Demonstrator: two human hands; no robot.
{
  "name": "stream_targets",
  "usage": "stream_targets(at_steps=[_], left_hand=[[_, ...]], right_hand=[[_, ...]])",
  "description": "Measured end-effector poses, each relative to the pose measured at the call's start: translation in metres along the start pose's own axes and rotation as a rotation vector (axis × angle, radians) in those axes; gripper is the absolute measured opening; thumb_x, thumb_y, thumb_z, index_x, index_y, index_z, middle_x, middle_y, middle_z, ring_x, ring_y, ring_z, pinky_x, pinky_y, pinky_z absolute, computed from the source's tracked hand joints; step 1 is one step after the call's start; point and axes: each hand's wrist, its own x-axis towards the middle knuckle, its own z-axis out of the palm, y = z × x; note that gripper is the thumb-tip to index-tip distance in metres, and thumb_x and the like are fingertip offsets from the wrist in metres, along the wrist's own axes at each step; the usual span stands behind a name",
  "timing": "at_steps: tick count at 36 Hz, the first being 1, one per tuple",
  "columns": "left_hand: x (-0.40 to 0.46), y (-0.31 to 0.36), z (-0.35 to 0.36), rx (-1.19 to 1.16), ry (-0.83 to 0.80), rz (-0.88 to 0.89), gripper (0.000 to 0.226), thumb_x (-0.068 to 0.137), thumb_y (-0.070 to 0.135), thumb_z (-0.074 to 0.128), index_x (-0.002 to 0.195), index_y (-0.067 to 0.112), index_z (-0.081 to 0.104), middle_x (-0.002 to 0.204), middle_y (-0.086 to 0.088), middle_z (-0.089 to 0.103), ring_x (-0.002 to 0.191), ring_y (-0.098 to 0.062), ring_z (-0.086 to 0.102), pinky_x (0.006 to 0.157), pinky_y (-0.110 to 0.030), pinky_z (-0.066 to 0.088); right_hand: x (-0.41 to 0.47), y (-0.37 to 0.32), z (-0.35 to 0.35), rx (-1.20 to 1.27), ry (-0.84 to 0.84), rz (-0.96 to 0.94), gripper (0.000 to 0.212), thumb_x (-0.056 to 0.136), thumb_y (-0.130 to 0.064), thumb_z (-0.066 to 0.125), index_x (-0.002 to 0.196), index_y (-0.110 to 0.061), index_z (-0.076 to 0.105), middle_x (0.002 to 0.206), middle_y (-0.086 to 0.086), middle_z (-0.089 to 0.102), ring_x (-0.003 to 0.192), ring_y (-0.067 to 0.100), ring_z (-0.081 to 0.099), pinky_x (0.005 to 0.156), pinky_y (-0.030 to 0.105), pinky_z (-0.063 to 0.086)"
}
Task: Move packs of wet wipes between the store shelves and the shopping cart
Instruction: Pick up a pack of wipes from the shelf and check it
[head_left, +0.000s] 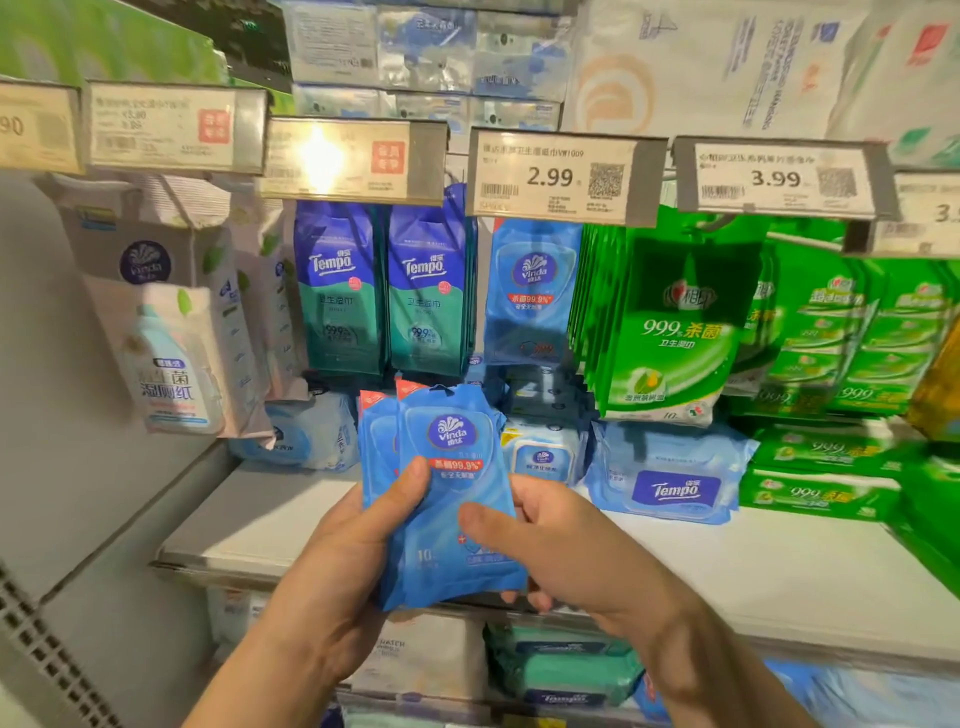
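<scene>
- Head view, nearest: the left hand (343, 561) and the right hand (566, 545) both grip a small stack of blue Vinda packs (447, 499), held upright in the air above the front edge of the white shelf (779, 571). The left thumb lies across the front pack's red stripe; the right thumb presses its lower right part, with the right fingers curled behind.
- At least two packs show in the stack, the back one peeking out at the left.
- Below the shelf's front edge lie teal flat packs (566, 670).
- On the shelf, toward its back, a flat blue Tempo pack (670, 478) lies right of the hands.
- Farther back, hanging: two dark Tempo packs (384, 291), one blue Vinda hanging pack (532, 291) under the 2.99 price tag (558, 176), and green packs (670, 322) to the right.
</scene>
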Motion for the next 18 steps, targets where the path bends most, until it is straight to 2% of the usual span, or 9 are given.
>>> stream_targets(at_steps=[4,7,9,11,13,16,18], left_hand=[[0.002,0.002,0.005,-0.014,0.009,-0.007,0.048,0.090,0.036,0.063,0.131,0.012,0.066,0.124,-0.017,0.072,0.109,-0.039,0.071,0.080,-0.046,0.063],[0.007,0.004,0.004,0.000,0.049,-0.018,0.045,0.084,0.028,0.063,0.126,0.013,0.070,0.115,-0.014,0.076,0.097,-0.037,0.075,0.070,-0.047,0.064],[0.010,0.005,0.003,0.020,0.069,-0.013,0.046,0.078,0.024,0.066,0.122,0.014,0.071,0.110,-0.014,0.077,0.089,-0.036,0.077,0.069,-0.048,0.063],[0.012,0.006,0.002,0.029,0.075,0.001,0.045,0.074,0.023,0.066,0.118,0.014,0.072,0.105,-0.014,0.078,0.081,-0.033,0.077,0.067,-0.047,0.062],[0.012,0.007,0.003,0.027,0.056,0.011,0.045,0.074,0.022,0.066,0.117,0.015,0.072,0.104,-0.014,0.078,0.078,-0.031,0.077,0.069,-0.048,0.062],[0.013,0.009,0.003,0.025,0.053,0.021,0.043,0.074,0.021,0.065,0.115,0.015,0.072,0.101,-0.014,0.078,0.076,-0.032,0.077,0.066,-0.046,0.062],[0.014,0.010,0.004,0.022,0.060,0.010,0.045,0.074,0.022,0.066,0.118,0.014,0.071,0.106,-0.018,0.077,0.089,-0.039,0.075,0.073,-0.052,0.061]], right_hand=[[0.000,0.004,-0.002,0.063,0.120,0.008,0.032,0.097,-0.044,0.061,0.110,-0.014,0.060,0.093,0.003,0.075,0.044,0.023,0.056,0.036,0.026,0.031],[-0.007,-0.002,-0.002,0.015,0.292,0.001,0.026,0.102,-0.038,0.054,0.105,-0.012,0.058,0.067,-0.001,0.066,0.037,0.014,0.053,0.035,0.023,0.031],[-0.011,-0.005,-0.002,-0.019,0.419,-0.055,0.019,0.101,-0.035,0.055,0.097,-0.017,0.060,0.066,-0.004,0.065,0.041,0.005,0.055,0.036,0.024,0.041],[-0.013,-0.008,-0.002,-0.056,0.520,-0.158,0.015,0.098,-0.034,0.059,0.092,-0.021,0.060,0.076,-0.009,0.071,0.059,0.001,0.065,0.051,0.031,0.056],[-0.015,-0.011,-0.003,-0.116,0.601,-0.268,0.015,0.096,-0.037,0.064,0.090,-0.024,0.059,0.078,-0.020,0.071,0.069,0.000,0.067,0.065,0.036,0.059],[-0.020,-0.022,-0.004,-0.143,0.655,-0.445,0.023,0.086,-0.051,0.060,0.088,-0.029,0.055,0.077,-0.028,0.068,0.067,-0.003,0.066,0.058,0.021,0.052],[-0.021,-0.029,-0.006,-0.140,0.690,-0.528,0.026,0.083,-0.056,0.056,0.089,-0.031,0.054,0.078,-0.027,0.067,0.066,-0.003,0.065,0.055,0.016,0.049]])
